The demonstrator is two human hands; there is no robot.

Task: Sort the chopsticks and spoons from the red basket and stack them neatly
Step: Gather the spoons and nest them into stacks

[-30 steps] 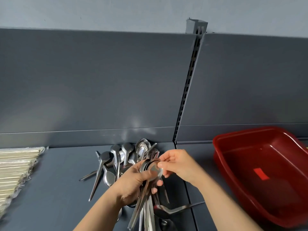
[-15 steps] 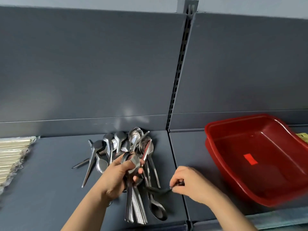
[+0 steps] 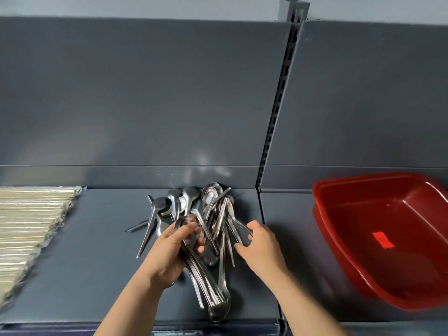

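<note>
Hands in view: two, both bare, reaching in from the bottom edge.
Left hand: fingers curled round the bowl end of one spoon bundle, handles pointing towards the person and fanning slightly over the front edge of the shelf.
Spoon bundle count: one bundle; spoons nested too tightly to count.
Right hand: thumb and fingers were closed on a single spoon, just right of the bundle.
Loose spoons: one heap on the shelf against the back panel, directly behind both hands; overlapping, at least six told apart, and no exact count was possible.
Stray handles: two lay out to the left of the heap, resting on the shelf.
Chopsticks: one stack of clear-wrapped pairs at the far left of the shelf, well apart from the spoons; blurred, too many to count.
Red basket: one, on the right-hand shelf section, well apart from the hands, tilted towards the camera.
Basket interior: one red label on the floor.
Slotted upright: one, standing between the two shelf sections.
</note>
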